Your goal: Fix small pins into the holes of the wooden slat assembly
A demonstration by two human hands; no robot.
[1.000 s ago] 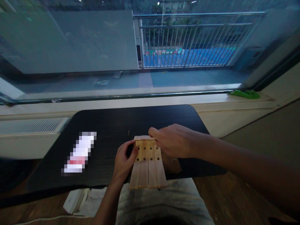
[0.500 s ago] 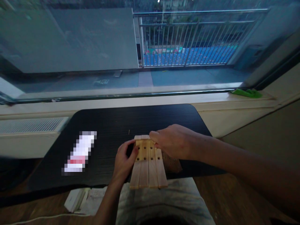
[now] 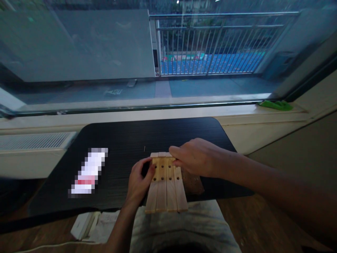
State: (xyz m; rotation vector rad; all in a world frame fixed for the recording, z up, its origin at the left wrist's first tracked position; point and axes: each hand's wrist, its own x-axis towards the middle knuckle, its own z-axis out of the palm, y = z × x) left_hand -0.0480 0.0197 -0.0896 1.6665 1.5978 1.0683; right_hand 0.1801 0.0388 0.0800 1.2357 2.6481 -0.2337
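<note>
Several pale wooden slats (image 3: 166,188) with rows of small holes lie side by side at the near edge of the black table (image 3: 126,140), their near ends hanging over my lap. My left hand (image 3: 139,181) grips the left side of the slats, thumb pressed on the leftmost one. My right hand (image 3: 196,156) is closed in a pinch over the far right ends of the slats; what its fingertips hold is hidden. A brown rough sheet (image 3: 193,184) lies under the slats at the right.
A blurred white and red packet (image 3: 88,172) lies on the table's left part. A thin pin-like thing (image 3: 144,148) lies beyond the slats. White papers (image 3: 89,225) sit on the floor at the left. A green cloth (image 3: 276,104) rests on the windowsill.
My right hand has shifted very slightly to the right over the slat ends. The slats and my left hand stay where they were.
</note>
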